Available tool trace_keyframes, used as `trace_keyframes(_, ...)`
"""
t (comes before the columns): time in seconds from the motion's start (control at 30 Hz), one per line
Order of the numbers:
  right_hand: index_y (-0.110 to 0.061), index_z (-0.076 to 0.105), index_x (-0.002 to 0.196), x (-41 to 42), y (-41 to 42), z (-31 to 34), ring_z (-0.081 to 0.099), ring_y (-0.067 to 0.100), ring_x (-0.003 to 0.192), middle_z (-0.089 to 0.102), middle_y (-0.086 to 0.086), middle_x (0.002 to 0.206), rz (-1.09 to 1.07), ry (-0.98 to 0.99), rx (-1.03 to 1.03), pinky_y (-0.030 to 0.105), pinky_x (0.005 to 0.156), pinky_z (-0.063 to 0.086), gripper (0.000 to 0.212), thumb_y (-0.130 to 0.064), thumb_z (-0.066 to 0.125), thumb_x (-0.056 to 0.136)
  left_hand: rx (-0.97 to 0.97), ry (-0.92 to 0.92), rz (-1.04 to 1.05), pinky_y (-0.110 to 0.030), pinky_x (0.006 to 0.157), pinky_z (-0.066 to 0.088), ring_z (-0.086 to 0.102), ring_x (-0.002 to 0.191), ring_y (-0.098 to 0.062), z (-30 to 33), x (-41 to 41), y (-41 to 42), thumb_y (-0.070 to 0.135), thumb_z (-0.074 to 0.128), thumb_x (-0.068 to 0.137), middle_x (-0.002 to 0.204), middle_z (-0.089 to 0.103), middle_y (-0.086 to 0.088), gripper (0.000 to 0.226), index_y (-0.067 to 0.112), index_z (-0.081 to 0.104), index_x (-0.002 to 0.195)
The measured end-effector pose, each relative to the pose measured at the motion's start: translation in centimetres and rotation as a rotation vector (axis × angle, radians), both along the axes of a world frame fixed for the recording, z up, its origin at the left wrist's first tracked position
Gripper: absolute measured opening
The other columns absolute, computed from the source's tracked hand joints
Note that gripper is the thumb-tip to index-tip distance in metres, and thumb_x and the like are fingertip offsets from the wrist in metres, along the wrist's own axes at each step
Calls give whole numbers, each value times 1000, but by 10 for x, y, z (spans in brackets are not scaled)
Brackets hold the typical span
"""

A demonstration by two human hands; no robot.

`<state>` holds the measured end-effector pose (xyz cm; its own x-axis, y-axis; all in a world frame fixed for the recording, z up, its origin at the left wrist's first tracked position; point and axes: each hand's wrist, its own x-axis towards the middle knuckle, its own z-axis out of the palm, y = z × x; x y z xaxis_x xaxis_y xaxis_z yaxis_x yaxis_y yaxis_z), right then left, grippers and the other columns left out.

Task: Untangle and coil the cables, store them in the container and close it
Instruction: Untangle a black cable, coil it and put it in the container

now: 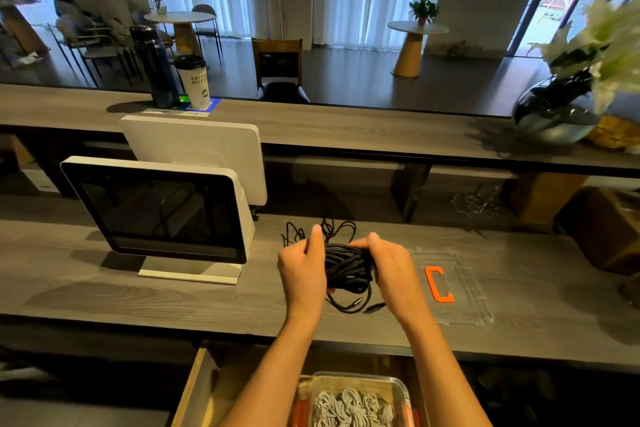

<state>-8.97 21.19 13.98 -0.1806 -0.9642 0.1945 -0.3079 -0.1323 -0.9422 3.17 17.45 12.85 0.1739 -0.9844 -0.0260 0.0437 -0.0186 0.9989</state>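
Note:
A bundle of black cable (348, 269) is held just above the grey desk (173, 302) between both hands. My left hand (303, 269) grips its left side with the thumb raised. My right hand (389, 265) curls over its right side. Loose black loops trail behind the bundle, and two plug ends hang below it near the desk. A clear container (349, 380) sits in an open drawer under the desk, with coiled grey cables (349, 407) inside. Its clear lid (464, 308) with an orange handle (438, 283) lies flat on the desk right of my right hand.
A white point-of-sale monitor (162, 215) stands left of the hands. On the raised counter behind are a dark bottle (154, 68), a paper cup (194, 81) and a glass vase of white flowers (557, 114). The drawer's wooden side (194, 388) juts out below the desk.

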Motion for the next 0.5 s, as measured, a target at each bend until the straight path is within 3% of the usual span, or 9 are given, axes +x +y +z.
trace_keyframes(0.1, -25, 75, 76, -16, -2, -3, 51, 8, 60, 60, 4, 64, 69, 42, 3, 24, 58, 39, 41, -34, 46, 103, 49, 131, 79, -31, 55, 58, 73, 72, -19, 7, 11, -8, 44, 58, 96, 74, 70, -9, 44, 6, 62, 74)
trace_keyframes(0.17, -35, 73, 70, -21, -4, -11, 48, 5, 60, 53, -5, 59, 28, 68, -2, 19, 59, 38, 40, -22, 52, 102, 54, 185, 74, -40, 61, 61, 74, 75, -22, 11, 18, -13, 56, 57, 87, 79, 70, -12, 51, 7, 59, 76)
trace_keyframes(0.27, -31, 75, 82, -11, -8, -27, 51, 1, 61, 57, -6, 61, -25, 78, 84, 18, 61, 43, 29, -22, 55, 100, -21, 104, -26, -47, 64, 62, 75, 76, -22, 15, 22, -16, 66, 54, 75, 83, 71, -13, 57, 9, 62, 80)
trace_keyframes(0.4, -32, 74, 88, 7, -7, -35, 54, -2, 61, 60, -9, 64, 67, 221, 213, 16, 60, 46, 21, -31, 56, 99, -51, 48, -26, -32, 62, 62, 74, 79, -17, 10, 27, -18, 55, 58, 84, 88, 72, -6, 44, 12, 67, 93)
trace_keyframes(0.5, -29, 71, 113, 22, -2, -29, 57, -11, 70, 64, -20, 79, 253, 404, 229, 14, 70, 46, 19, -29, 59, 99, -118, -195, 73, -11, 56, 52, 67, 77, -10, 4, 34, -21, 45, 61, 93, 83, 66, -1, 36, 9, 64, 92)
